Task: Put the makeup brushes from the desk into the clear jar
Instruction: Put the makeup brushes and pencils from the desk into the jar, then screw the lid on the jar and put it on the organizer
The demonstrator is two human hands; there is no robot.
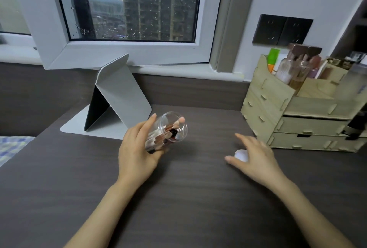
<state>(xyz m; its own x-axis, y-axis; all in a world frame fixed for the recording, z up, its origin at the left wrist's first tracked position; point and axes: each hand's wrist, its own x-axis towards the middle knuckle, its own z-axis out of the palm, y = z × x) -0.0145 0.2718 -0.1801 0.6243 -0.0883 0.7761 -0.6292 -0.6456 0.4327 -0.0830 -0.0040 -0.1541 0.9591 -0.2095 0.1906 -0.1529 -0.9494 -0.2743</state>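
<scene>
My left hand [137, 152] is wrapping around the clear jar [166, 131], holding it tipped over with its open mouth pointing right and away from me, just above the counter [188, 198]. The makeup brushes [168, 130] are sitting inside it, pinkish tips toward the opening. My right hand [252, 156] is hovering over a small white round thing [241, 154] on the counter, fingers spread and loose; can't tell if I'm actually touching it. Behind the jar a grey folding stand [119, 96] is propping itself up under the window [139, 5]. Off to the right a wooden drawer organizer [301, 108] is holding more bottles and brushes.
</scene>
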